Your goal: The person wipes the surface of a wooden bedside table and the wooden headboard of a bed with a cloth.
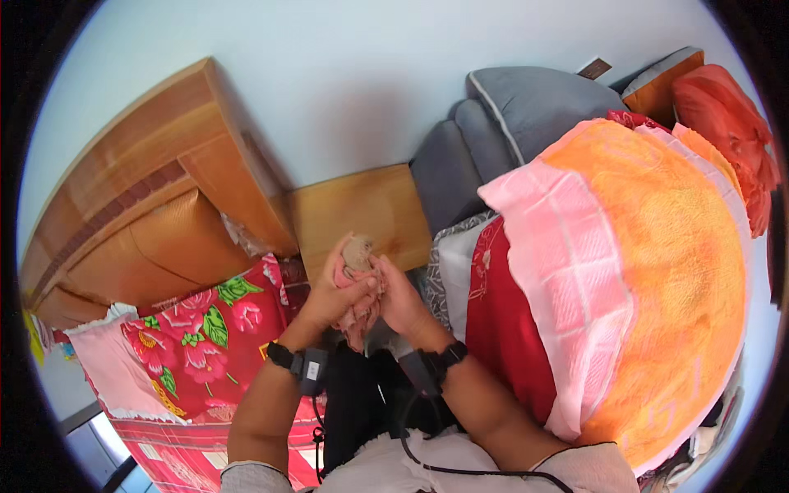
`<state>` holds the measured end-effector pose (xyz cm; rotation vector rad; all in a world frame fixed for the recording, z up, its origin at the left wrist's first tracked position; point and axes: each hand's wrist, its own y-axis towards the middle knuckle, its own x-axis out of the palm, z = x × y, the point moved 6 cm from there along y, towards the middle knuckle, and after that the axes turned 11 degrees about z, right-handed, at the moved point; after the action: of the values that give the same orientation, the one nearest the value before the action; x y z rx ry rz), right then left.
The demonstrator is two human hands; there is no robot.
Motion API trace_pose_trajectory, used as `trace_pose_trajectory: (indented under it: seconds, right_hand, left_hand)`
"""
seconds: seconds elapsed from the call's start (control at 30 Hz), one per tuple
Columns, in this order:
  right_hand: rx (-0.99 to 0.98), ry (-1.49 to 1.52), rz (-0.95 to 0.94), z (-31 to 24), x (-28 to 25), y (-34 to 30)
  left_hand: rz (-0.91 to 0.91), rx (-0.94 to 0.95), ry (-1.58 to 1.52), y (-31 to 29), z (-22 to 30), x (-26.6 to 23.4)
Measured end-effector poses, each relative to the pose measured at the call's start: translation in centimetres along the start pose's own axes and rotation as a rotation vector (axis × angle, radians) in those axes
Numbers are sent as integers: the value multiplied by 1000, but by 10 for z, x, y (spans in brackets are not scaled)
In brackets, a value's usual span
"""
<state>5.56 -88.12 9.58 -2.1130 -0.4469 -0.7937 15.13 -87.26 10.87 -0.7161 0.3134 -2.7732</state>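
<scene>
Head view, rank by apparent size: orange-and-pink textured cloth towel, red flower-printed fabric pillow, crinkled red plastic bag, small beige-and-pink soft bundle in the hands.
1. Orange-and-pink towel
2. Red flower-printed pillow
3. Red plastic bag
4. Beige-and-pink bundle, partly covered

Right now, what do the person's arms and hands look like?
Both left hand and right hand are ungloved. Each wrist wears a black strap and a boxy dark-grey device, the left one showing a small white label. Thin black cables run from them. The light-grey fabric sleeves are short.
</scene>
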Motion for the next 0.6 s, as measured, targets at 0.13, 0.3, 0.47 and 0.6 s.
trace_pose_trajectory:
  seconds: [0.13, 0.3, 0.47, 0.6]
  right_hand:
    - [-62, 12, 171, -16, -31, 1]
    - [-405, -673, 664, -65, -61, 3]
    - [-194, -324, 652, -73, -70, -8]
    - [-133, -360, 622, -62, -75, 4]
  left_hand:
    - [-60, -64, -17, 25, -34, 17]
    - [-82, -88, 104, 97, -44, 30]
    - [-26, 163, 397, 190, 15, 92]
    - [36, 573, 761, 263, 26, 127]
